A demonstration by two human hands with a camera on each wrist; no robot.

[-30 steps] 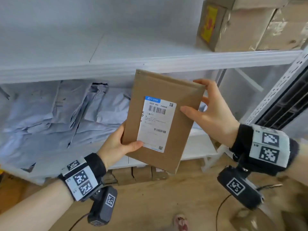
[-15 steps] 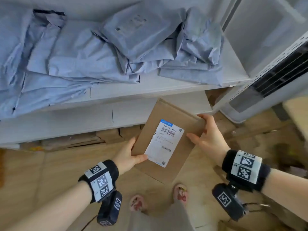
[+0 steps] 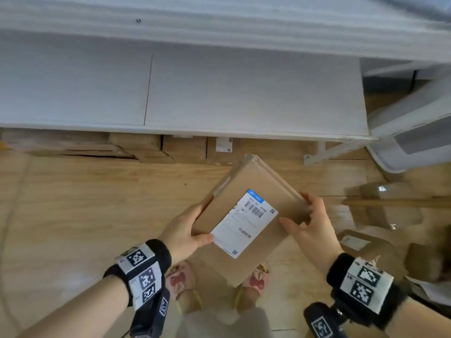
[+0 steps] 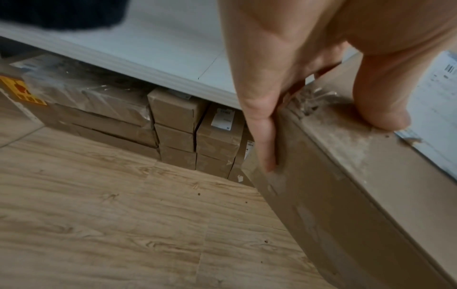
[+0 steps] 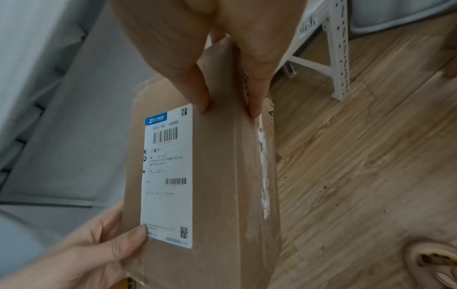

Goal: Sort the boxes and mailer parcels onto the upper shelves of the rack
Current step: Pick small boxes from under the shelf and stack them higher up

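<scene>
My left hand (image 3: 181,231) grips the near left edge of the box (image 3: 246,223), thumb on the label side and fingers curled round underneath. My right hand (image 3: 311,228) pinches the opposite edge, thumb on top and fingers (image 5: 257,91) down the taped side. The box hangs between them in the air, tilted, over the floor (image 3: 97,203) and in front of the shelf (image 3: 244,93), touching neither.

The floor is pale wood-look plank. My feet, in pink slippers (image 3: 180,281), stand right below the box. The white shelf has a seam down its board, and a perforated white rack leg (image 5: 340,58) stands at its right end. Under the shelf, brown cartons (image 4: 175,125) are stacked on the floor, some wrapped in clear tape. More cartons (image 3: 385,208) lie on the floor to my right.

The box is flat, plain brown cardboard, with a white label (image 3: 244,223) carrying a blue header, barcodes and QR codes, and clear tape along its narrow sides.
</scene>
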